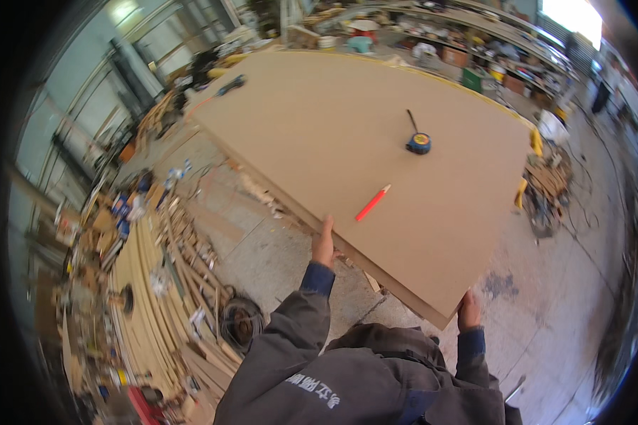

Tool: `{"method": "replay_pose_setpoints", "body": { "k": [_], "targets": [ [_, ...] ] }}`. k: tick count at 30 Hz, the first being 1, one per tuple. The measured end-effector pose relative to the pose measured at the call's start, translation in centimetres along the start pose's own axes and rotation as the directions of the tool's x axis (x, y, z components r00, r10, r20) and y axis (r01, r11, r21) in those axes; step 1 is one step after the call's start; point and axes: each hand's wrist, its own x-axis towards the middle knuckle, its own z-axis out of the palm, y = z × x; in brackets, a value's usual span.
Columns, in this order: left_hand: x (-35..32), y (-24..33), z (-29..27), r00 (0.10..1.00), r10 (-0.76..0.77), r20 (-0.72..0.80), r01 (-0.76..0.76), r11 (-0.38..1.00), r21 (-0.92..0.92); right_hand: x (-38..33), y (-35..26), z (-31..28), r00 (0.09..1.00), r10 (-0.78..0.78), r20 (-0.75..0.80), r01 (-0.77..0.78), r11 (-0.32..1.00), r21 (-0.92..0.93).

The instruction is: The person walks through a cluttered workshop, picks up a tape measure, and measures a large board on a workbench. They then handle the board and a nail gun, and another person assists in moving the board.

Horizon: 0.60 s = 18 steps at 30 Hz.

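Pale lettering [312, 388] marks the wearer's dark jacket [262, 375] as the left hand [324, 244] grips the near-left edge of a broad brown board [312, 134], fingers apparently tucked beneath, while the right hand [469, 312] clasps its right edge by the near corner. On top lie a red pencil [373, 203] and, farther right, a blue tape measure [418, 144].

White characters [312, 390] — on the dark grey jacket [367, 365].
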Motion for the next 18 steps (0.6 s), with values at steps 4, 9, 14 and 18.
{"method": "replay_pose_setpoints", "body": {
  "k": [4, 9, 14, 18],
  "targets": [
    [1.4, -2.6, 0.9, 0.993, 0.080, -0.090, -0.080, 0.997, 0.004, -1.6, -1.4, -2.1, 0.975, 0.018, 0.219, -0.100, 0.923, 0.371],
    [2.4, -5.3, -1.2, 0.984, 0.103, -0.142, -0.095, 0.993, 0.067, 0.7, 2.4, -9.9, 0.921, 0.031, 0.388, -0.152, 0.946, 0.287],
    [1.6, -3.4, 2.3, 0.980, 0.093, -0.177, -0.083, 0.994, 0.068, 4.4, 6.1, -18.7, 0.968, 0.195, 0.160, -0.240, 0.909, 0.341],
    [2.5, -4.1, 0.4, 0.980, 0.110, -0.166, -0.118, 0.992, -0.038, 8.1, 11.1, -23.8, 0.940, 0.330, 0.086, -0.330, 0.817, 0.472]
  ]
}}
